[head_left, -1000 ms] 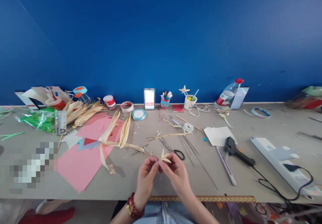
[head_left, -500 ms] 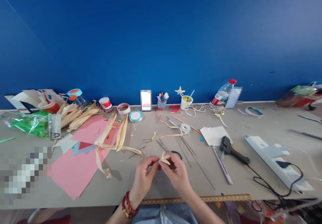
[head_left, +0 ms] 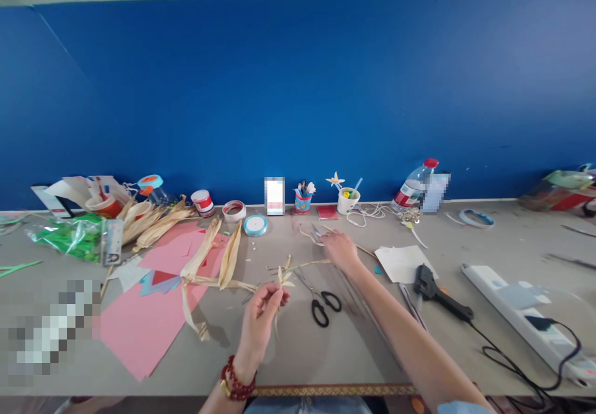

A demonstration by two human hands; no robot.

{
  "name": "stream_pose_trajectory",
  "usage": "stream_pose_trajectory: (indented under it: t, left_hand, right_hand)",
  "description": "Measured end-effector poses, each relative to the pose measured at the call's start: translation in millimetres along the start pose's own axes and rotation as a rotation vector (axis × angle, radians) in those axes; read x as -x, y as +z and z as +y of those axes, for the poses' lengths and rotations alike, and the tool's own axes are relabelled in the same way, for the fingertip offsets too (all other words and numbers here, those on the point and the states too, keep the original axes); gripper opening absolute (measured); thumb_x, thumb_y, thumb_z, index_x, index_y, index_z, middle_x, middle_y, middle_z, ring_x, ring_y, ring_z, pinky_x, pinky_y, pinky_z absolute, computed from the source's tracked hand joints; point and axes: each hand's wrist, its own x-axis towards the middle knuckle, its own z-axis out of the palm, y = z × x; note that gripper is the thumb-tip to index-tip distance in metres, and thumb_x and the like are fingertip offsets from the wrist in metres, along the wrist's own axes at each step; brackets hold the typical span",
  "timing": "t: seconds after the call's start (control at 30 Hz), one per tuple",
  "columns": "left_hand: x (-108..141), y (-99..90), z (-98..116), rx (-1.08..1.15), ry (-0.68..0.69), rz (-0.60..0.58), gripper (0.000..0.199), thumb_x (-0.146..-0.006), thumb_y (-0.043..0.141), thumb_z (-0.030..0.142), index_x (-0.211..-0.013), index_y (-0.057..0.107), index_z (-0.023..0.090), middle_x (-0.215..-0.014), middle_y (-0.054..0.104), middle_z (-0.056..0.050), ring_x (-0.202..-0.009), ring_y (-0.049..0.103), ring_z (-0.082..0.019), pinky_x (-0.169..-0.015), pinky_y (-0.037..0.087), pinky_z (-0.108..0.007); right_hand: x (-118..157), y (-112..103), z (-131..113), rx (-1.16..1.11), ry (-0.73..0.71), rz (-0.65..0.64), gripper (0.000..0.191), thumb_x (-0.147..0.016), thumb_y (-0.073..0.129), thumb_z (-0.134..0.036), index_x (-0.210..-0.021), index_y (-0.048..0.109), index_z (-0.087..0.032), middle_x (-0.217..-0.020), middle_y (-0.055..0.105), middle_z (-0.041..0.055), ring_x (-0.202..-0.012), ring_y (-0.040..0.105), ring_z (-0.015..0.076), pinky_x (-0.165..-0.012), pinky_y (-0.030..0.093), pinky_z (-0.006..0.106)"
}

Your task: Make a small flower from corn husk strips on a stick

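Note:
My left hand (head_left: 263, 310) pinches a pale corn-husk flower (head_left: 283, 279) between thumb and fingers, its petals upward and a thin tail hanging below. Farther forward, my right hand (head_left: 341, 250) reaches over the table, back upward, covering the place of the clear tape roll; its fingertips and anything under them are hidden. Near its fingers lies a thin wooden stick (head_left: 367, 250), partly covered. Between the hands, black-handled scissors (head_left: 319, 302) lie with blades pointing away. A dried husk strip (head_left: 310, 265) stretches behind them. Thin metal wires (head_left: 352, 295) run beneath my right forearm.
Pink paper (head_left: 139, 324) and corn husks (head_left: 202, 252) spread at left. A glue gun (head_left: 440, 293) and a power strip (head_left: 516, 318) with cords lie at right. Along the blue wall stand a brush cup (head_left: 303, 203), a white cup (head_left: 348, 202) and a leaning bottle (head_left: 413, 187).
My right hand has let go of the flower and reached forward across the wires. My left hand keeps the flower, slightly to the left. The scissors are now uncovered, and the view has tilted up.

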Motion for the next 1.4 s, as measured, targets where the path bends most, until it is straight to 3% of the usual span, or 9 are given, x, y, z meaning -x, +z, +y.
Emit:
stream_pose_trajectory:
  t: [0.17, 0.3, 0.53, 0.7, 0.8, 0.93, 1.07, 1.27, 1.4]
  left_hand:
    - [-4, -4.0, 1, 0.02, -0.012, 0.017, 0.029, -0.082, 0.069, 0.043, -0.089, 0.072, 0.015, -0.089, 0.072, -0.008, -0.08, 0.062, -0.018, -0.079, 0.05, -0.029]
    - [-9, -0.6, 8, 0.027, 0.041, -0.02, 0.029, -0.083, 0.068, 0.043, -0.088, 0.072, 0.015, -0.089, 0.071, -0.008, -0.078, 0.06, -0.017, -0.079, 0.049, -0.03]
    - [-13, 7.0, 12, 0.012, 0.098, -0.055, 0.028, -0.085, 0.066, 0.043, -0.088, 0.071, 0.016, -0.081, 0.068, -0.006, -0.078, 0.061, -0.017, -0.076, 0.049, -0.028]
    - [-15, 9.9, 11, 0.0, 0.164, -0.024, 0.026, -0.085, 0.067, 0.042, -0.085, 0.07, 0.016, -0.09, 0.069, -0.008, -0.079, 0.063, -0.018, -0.076, 0.051, -0.029]
    - [-16, 10.5, 18, -0.107, 0.29, -0.065, 0.021, -0.091, 0.06, 0.035, -0.085, 0.068, 0.017, -0.109, 0.068, -0.013, -0.099, 0.064, -0.024, -0.087, 0.051, -0.036]
    - [-18, 6.4, 26, -0.411, 0.619, -0.141, 0.013, -0.092, 0.057, 0.022, -0.089, 0.069, 0.021, -0.129, 0.064, -0.013, -0.123, 0.054, -0.029, -0.105, 0.04, -0.051]
    - [-17, -1.0, 25, -0.681, 0.806, -0.194, 0.021, -0.089, 0.057, 0.014, -0.098, 0.073, 0.025, -0.125, 0.068, -0.01, -0.127, 0.052, -0.029, -0.106, 0.039, -0.053]
    - [-11, -5.0, 21, -0.566, 0.802, -0.208, 0.023, -0.089, 0.058, 0.014, -0.103, 0.073, 0.024, -0.1, 0.076, -0.01, -0.098, 0.067, -0.026, -0.09, 0.052, -0.047]
    - [-3, -2.2, 15, -0.299, 0.64, -0.18, 0.013, -0.089, 0.061, 0.023, -0.089, 0.074, 0.022, -0.091, 0.077, -0.011, -0.091, 0.068, -0.027, -0.086, 0.053, -0.046]
  right_hand:
    - [0, -2, 9, -0.218, 0.059, 0.037, 0.017, -0.085, 0.058, -0.026, -0.094, 0.071, -0.021, -0.09, 0.075, 0.0058, -0.082, 0.067, 0.021, -0.07, 0.047, 0.028]
    - [6, -4, 7, -0.455, 0.035, 0.043, 0.024, -0.084, 0.06, -0.04, -0.086, 0.067, -0.017, -0.072, 0.07, 0.0021, -0.064, 0.064, 0.0173, -0.056, 0.047, 0.025]
    - [16, -32, -22, -0.595, -0.022, 0.111, 0.034, -0.079, 0.067, -0.051, -0.069, 0.066, -0.018, -0.061, 0.06, -0.0015, -0.053, 0.049, 0.012, -0.05, 0.037, 0.023]
    - [19, -48, -50, -0.858, -0.027, 0.028, 0.032, -0.077, 0.07, -0.051, -0.073, 0.063, -0.02, -0.055, 0.058, -0.0031, -0.047, 0.052, 0.0115, -0.044, 0.037, 0.022]
    - [22, -47, -65, -1.036, 0.028, -0.036, 0.037, -0.071, 0.075, -0.051, -0.07, 0.055, -0.02, -0.054, 0.061, -0.0033, -0.043, 0.053, 0.0101, -0.038, 0.034, 0.019]
    - [33, -40, -80, -1.187, 0.09, -0.13, 0.041, -0.068, 0.078, -0.05, -0.066, 0.051, -0.019, -0.053, 0.062, -0.0032, -0.039, 0.051, 0.008, -0.037, 0.034, 0.017]
    - [47, -37, -89, -1.299, 0.117, -0.186, 0.042, -0.069, 0.079, -0.048, -0.063, 0.049, -0.02, -0.05, 0.06, -0.0048, -0.037, 0.048, 0.0063, -0.038, 0.035, 0.017]
    - [56, -35, -95, -1.325, 0.095, -0.16, 0.042, -0.073, 0.077, -0.05, -0.063, 0.051, -0.019, -0.058, 0.064, -0.0029, -0.039, 0.048, 0.0064, -0.041, 0.038, 0.019]
    - [62, -32, -95, -1.279, 0.067, -0.204, 0.043, -0.084, 0.062, -0.058, -0.07, 0.062, -0.017, -0.064, 0.066, 0.0007, -0.044, 0.05, 0.008, -0.043, 0.037, 0.02]
